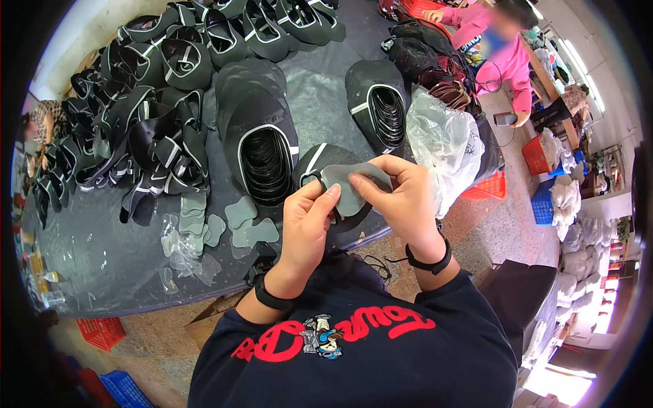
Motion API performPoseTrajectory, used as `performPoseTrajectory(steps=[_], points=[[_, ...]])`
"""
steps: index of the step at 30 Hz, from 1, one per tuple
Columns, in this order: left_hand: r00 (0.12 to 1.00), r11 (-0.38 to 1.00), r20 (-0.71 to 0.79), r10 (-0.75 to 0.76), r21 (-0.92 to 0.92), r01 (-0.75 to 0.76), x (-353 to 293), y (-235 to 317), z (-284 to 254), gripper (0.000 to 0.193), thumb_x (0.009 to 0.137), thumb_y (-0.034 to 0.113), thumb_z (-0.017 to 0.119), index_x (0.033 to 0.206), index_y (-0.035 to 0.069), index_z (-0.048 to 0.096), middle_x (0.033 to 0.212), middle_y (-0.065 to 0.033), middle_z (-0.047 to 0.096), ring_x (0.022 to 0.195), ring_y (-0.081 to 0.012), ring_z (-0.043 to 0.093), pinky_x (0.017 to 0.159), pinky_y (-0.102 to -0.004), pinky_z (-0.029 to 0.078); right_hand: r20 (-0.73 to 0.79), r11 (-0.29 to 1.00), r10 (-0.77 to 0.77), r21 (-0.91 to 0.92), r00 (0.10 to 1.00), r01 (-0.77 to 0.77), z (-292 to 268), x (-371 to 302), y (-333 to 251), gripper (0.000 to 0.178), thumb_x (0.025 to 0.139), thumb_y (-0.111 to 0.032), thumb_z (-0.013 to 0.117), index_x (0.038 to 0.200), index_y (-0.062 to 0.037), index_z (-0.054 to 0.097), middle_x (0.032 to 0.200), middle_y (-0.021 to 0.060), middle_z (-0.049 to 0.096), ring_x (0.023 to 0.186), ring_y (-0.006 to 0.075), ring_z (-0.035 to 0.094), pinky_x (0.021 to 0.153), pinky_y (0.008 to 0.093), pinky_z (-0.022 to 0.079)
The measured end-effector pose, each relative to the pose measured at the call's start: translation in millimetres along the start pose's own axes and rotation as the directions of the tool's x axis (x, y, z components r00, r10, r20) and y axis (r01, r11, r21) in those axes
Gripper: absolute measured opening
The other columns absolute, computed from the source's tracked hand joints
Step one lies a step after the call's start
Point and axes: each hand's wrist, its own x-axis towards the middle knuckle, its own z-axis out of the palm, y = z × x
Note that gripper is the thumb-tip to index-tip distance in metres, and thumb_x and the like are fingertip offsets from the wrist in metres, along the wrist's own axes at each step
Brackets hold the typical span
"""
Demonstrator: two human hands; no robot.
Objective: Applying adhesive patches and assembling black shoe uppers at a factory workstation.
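Observation:
Both my hands are raised over the table's near edge, pinching a thin grey patch (349, 195) with a rounded outline. My left hand (304, 221) grips its left edge between thumb and fingertips. From the right, my right hand (408, 197) presses its thumb on the patch's upper face. Just behind and partly under the patch lies a black shoe upper (326, 158) with light trim. To its left is a long nested stack of black shoe uppers (250, 115), and a shorter nested stack (371, 85) lies to the right.
Loose grey patches (239, 212) and clear plastic scraps (178, 238) lie left of my hands. Heaped black uppers (160, 126) cover the table's far left. A clear plastic bag (445, 139) sits at the right edge. A person in pink (500, 51) stands beyond, holding a phone-like device.

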Motion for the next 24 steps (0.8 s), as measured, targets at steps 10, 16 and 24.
performPoseTrajectory(steps=[10,16,24], points=[[0.996,0.997,0.061,0.07,-0.037,-0.068,-9.1,3.8,-1.2,0.026,0.09,0.011,0.044,0.106,-0.009,0.052,0.1,-0.0135,0.06,0.088,-0.017,0.059,0.077,-0.0278,0.047,-0.015,0.921,0.098,0.381,0.995,-0.085,-12.6,-0.8,14.8,0.015,0.08,-0.011,0.064,0.072,-0.0012,0.057,0.062,-0.0005,0.057,0.052,0.0023,0.049,0.047,0.0154,0.037],[0.985,0.98,0.062,0.161,-0.126,-0.153,-11.6,0.3,3.6,0.026,0.091,0.009,0.045,0.108,-0.009,0.051,0.099,-0.0115,0.058,0.086,-0.0132,0.056,0.075,-0.0247,0.045,-0.003,0.924,0.067,0.377,0.998,-0.061,-9.5,-0.8,12.6,0.014,0.081,-0.009,0.063,0.072,-0.0014,0.056,0.063,-0.0016,0.057,0.055,0.0002,0.047,0.048,0.0153,0.036],[0.953,0.955,0.079,0.294,-0.055,-0.29,-13.7,-9.5,-9.5,0.028,0.09,0.01,0.042,0.11,-0.009,0.048,0.106,-0.0147,0.056,0.097,-0.0199,0.055,0.087,-0.0319,0.042,-0.026,0.969,-0.138,0.202,0.99,0.141,1.3,2.3,30.8,0.022,0.081,-0.016,0.063,0.071,-0.0029,0.049,0.07,-0.0023,0.046,0.059,0.0013,0.039,0.051,0.0184,0.032]])
